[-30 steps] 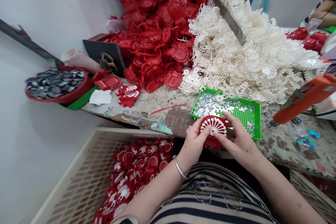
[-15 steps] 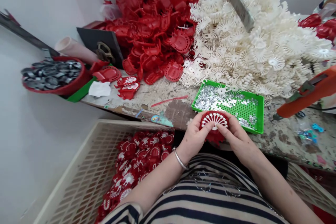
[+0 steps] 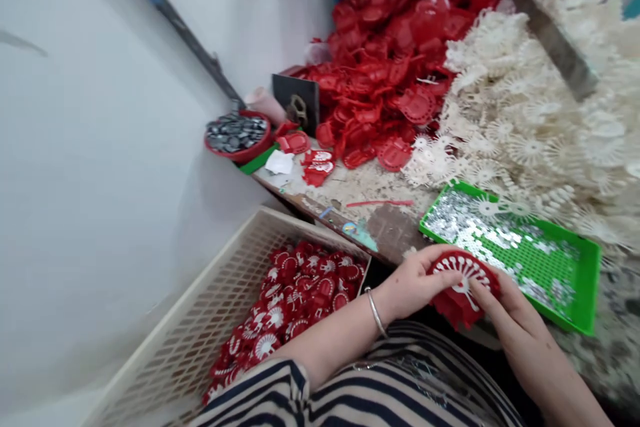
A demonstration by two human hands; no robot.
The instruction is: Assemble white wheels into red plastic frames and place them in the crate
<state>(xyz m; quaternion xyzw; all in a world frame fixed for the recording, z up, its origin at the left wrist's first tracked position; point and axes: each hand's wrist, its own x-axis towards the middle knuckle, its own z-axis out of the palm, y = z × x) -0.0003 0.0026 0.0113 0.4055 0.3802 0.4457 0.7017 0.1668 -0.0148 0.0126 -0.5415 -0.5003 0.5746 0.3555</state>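
Note:
Both my hands hold one red plastic piece with a white fan-shaped insert (image 3: 463,283) just in front of my body, at the table's near edge. My left hand (image 3: 415,283) grips its left side, fingers curled round the rim. My right hand (image 3: 505,303) pinches its right side, fingers pressed on the white fan. Just behind the piece lies a green tray (image 3: 580,280) strewn with small silver bits.
A cream lattice crate (image 3: 200,307) at my lower left holds several finished red-and-white pieces (image 3: 295,300). On the table are a heap of red shells (image 3: 395,67), a heap of white fans (image 3: 540,120), a red bowl of dark discs (image 3: 236,133) and a grey metal bar (image 3: 545,27).
The view has swung to the left and down, so the crate and wall fill more of it. Both hands keep their hold on the red piece, tilted slightly.

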